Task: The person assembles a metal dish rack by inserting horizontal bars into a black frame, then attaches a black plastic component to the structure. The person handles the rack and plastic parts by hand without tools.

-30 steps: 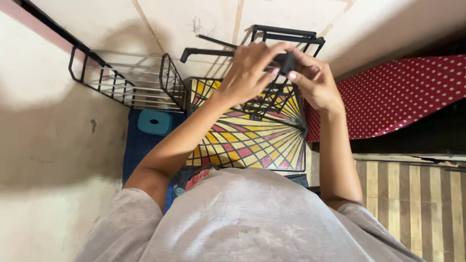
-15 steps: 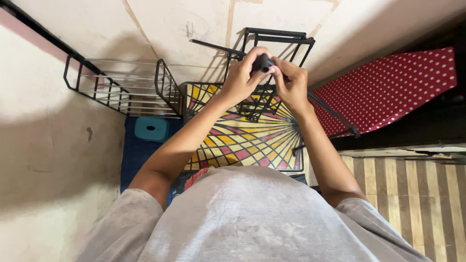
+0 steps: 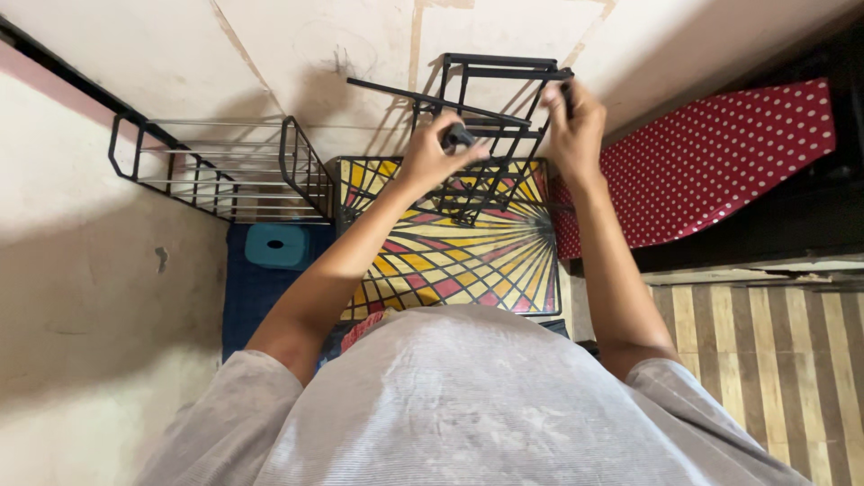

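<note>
A black metal frame rack (image 3: 490,135) is standing on the pale floor (image 3: 270,54) in front of the person, its thin bars crossing at angles above a yellow, red and black patterned mat (image 3: 468,261). The left hand (image 3: 434,160) is closing around a small dark knob-like piece (image 3: 457,137) at one of the rack's middle bars, fingers curled and pressed together over it. The right hand (image 3: 573,126) is gripping an upright bar at the rack's right side, fingers wrapped tightly round the bar.

To the left, just beside the mat, a second wire rack (image 3: 225,171) with black ends and pale rods is lying on its side near the wall (image 3: 81,297). Below it a teal plastic stool (image 3: 276,246) is sitting on a dark blue surface (image 3: 247,297) (what that surface is cannot be told).

To the right, a red cloth with white dots (image 3: 711,162) is covering a long flat surface that is running diagonally away. Below it a striped floor covering (image 3: 774,360), brown and cream, is stretching along the lower right. The floor is looking stained and cracked, and the person's grey shirt (image 3: 486,405) is filling the bottom of the view.
</note>
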